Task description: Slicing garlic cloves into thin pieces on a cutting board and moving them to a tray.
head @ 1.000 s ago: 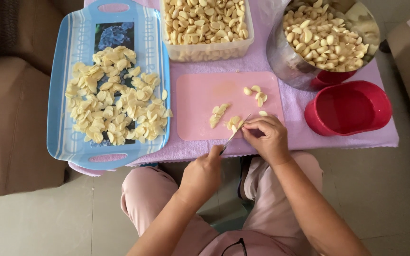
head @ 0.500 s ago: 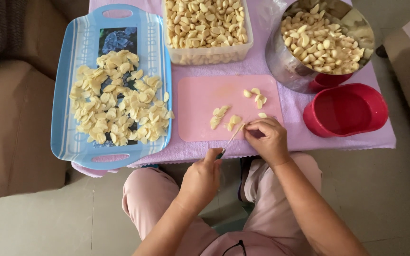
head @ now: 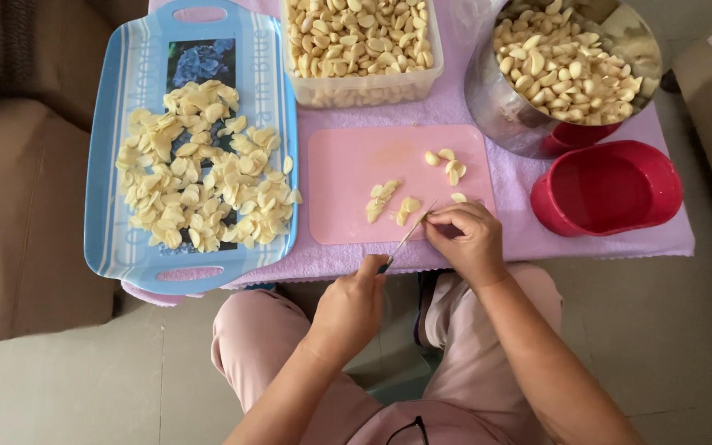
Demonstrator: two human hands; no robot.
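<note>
Two hands work at the near edge of a pink cutting board (head: 348, 169). Left hand (head: 354, 306) is closed around the handle of a small knife (head: 409, 236), whose blade angles up and right toward the other hand. Right hand (head: 465, 239) is curled with fingertips pinched down at the board's near right corner; whatever it pins is hidden beneath the fingers. Just left of the blade lie a few garlic slices (head: 389, 201); several peeled cloves (head: 446, 164) sit farther back on the board. Board rests on a lilac cloth (head: 455, 103) covering the tabletop. To the left, a blue tray (head: 129, 82) carries a broad heap of sliced garlic. At the far side stands a clear plastic tub (head: 364, 86) of peeled cloves. Far right, a steel bowl (head: 496, 107) is also full of cloves. Near it, on the right, sits a red bowl (head: 607, 194).
</note>
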